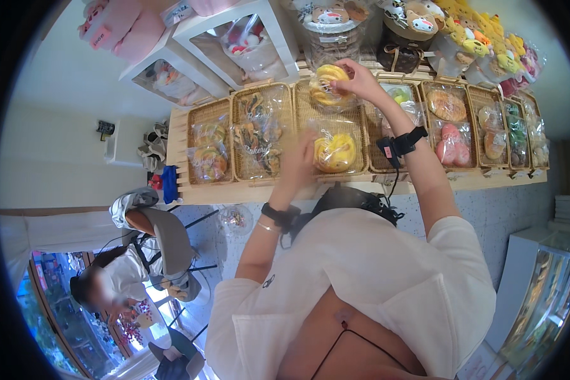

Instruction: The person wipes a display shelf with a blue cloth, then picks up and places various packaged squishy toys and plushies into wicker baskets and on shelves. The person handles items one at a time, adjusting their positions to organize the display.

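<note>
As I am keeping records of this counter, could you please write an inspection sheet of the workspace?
Surface: pale wooden counter bearing wicker baskets.
Job's things: upper yellow pastry, wrapped; lower yellow pastry, wrapped, in a basket.
Clutter: white boxes and plush bouquets behind the baskets.
Hands: right hand grips the upper pastry; left hand blurred beside the lower one, contact unclear.
Cables: black cable at right wrist strap.
Surroundings: person near a chair at left; glass-fronted case at right.

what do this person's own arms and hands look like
Short white sleeves. The left hand, blurred, and right hand wear no gloves. Black left wristband, thin light bracelet; black right wristband with a reddish patch and black cable.
</note>
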`<state>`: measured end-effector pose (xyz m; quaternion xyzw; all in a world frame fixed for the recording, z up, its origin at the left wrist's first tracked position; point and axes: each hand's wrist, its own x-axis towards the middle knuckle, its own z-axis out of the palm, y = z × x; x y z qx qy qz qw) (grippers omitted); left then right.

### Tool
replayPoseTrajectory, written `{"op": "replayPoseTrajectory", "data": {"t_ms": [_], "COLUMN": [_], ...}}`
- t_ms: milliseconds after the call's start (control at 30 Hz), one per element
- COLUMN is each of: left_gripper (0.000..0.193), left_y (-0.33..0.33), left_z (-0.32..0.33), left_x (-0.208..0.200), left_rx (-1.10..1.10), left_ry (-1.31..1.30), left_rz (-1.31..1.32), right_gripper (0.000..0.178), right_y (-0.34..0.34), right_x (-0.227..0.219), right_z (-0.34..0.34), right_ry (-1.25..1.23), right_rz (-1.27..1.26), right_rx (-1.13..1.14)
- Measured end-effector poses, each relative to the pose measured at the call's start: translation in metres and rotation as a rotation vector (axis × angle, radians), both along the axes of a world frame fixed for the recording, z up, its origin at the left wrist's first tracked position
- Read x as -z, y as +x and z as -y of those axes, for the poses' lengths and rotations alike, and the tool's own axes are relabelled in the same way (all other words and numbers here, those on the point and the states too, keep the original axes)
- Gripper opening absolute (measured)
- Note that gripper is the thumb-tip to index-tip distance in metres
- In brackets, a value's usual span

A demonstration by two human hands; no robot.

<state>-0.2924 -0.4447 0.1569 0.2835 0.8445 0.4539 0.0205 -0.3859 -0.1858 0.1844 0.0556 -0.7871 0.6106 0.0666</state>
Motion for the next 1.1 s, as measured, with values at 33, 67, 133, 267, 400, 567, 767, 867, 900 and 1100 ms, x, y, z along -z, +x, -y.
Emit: {"op": "replayPoseTrajectory", "data": {"t_ms": [33,67,133,267,400,567,767,867,900,1100], "left_gripper": [0.036,0.039,0.049,0.072,0.074,0.061,0.051,0.047,0.046,0.044], "left_y": [-0.001,-0.006,-0.014,-0.020,-0.019,-0.011,0.002,0.014,0.017,0.029], "left_z": [0.002,0.003,-0.006,-0.014,-0.012,-0.008,-0.002,0.001,0.002,0.010], "left_x": [-0.023,-0.039,-0.066,-0.099,-0.095,-0.082,-0.072,-0.077,-0.080,-0.079], "left_rx": [-0.067,-0.135,-0.206,-0.174,0.125,0.095,0.001,-0.036,-0.044,-0.073], "left_ry": [0.003,0.005,0.006,-0.026,0.291,0.411,0.371,0.351,0.354,0.454], "left_rz": [-0.126,-0.249,-0.413,-0.229,0.511,0.665,0.707,0.740,0.752,0.720], "right_gripper": [0.048,0.048,0.041,0.041,0.045,0.041,0.053,0.050,0.047,0.045], "right_y": [0.004,0.008,0.015,0.038,0.053,0.054,0.054,0.056,0.056,0.054], "right_x": [-0.020,-0.035,-0.054,-0.095,-0.111,-0.107,-0.097,-0.105,-0.107,-0.097], "right_z": [-0.001,-0.002,-0.006,0.011,0.020,0.013,0.008,0.006,0.005,0.002], "right_ry": [0.027,0.054,0.167,0.279,0.201,0.189,0.188,0.205,0.216,0.178], "right_rz": [-0.008,-0.013,0.013,0.042,0.085,0.206,0.221,0.255,0.274,0.272], "right_rx": [-0.086,-0.172,-0.308,-0.470,-0.603,-0.605,-0.547,-0.534,-0.532,-0.530]}}
